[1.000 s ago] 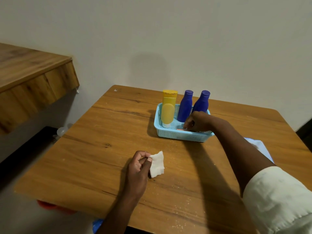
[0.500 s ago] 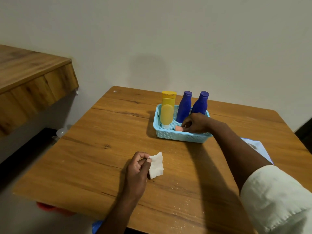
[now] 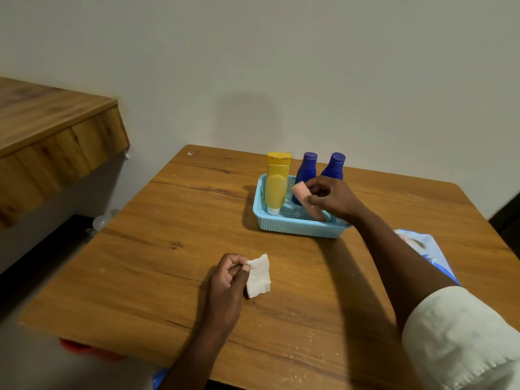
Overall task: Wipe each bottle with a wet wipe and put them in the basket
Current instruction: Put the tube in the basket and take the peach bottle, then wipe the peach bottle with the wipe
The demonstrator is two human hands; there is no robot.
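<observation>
A light blue mesh basket (image 3: 292, 228) sits on the wooden table (image 3: 174, 249) toward the back. Inside it stand a yellow tube (image 3: 277, 184) on its white cap and two dark blue bottles (image 3: 306, 170) (image 3: 334, 166) behind. My right hand (image 3: 333, 199) is over the basket, fingers closed around a small pink bottle (image 3: 299, 192) held tilted above the basket floor. My left hand (image 3: 228, 280) rests on the table in front and pinches a folded white wet wipe (image 3: 259, 277) between thumb and fingers.
A blue and white wipes packet (image 3: 422, 246) lies on the table at the right, partly behind my right arm. A wooden shelf (image 3: 50, 130) juts out at the left. The wall stands just behind the table. Something red (image 3: 84, 349) shows below the table's front left edge.
My right hand has lifted within the basket, raising the pink bottle from the basket floor to a tilted hold. My left hand and the wipe have stayed put.
</observation>
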